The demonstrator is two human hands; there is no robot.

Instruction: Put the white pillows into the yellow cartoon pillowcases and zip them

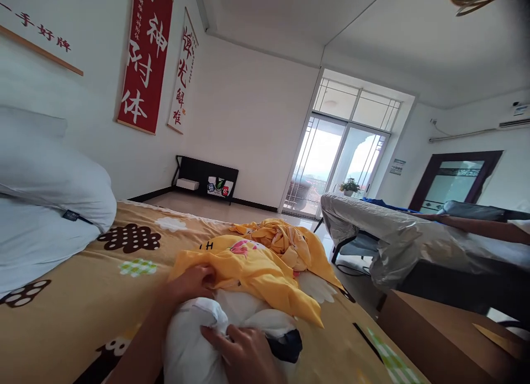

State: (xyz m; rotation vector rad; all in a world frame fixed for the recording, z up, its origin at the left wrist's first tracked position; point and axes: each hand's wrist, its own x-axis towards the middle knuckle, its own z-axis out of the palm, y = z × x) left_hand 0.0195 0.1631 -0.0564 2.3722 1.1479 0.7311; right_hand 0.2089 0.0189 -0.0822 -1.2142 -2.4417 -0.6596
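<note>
A person works over a bed spread with a patterned sheet (pixel 91 301), the left hand (pixel 192 283) gripping the near edge of a yellow cloth (pixel 260 276) and the right hand (pixel 252 348) closed on a white pillow (pixel 188 342). The cloth lies across the pillow's far end; at right, another person's arm (pixel 480 227) reaches over plastic sheeting (pixel 401 238).

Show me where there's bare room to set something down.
The widest free patch of tan patterned sheet lies between the puffy white bedding and left forearm; a narrower one, between the yellow printed cloth and brown cardboard box. The middle is crowded: left hand, right hand, bulging white pillow.
</note>
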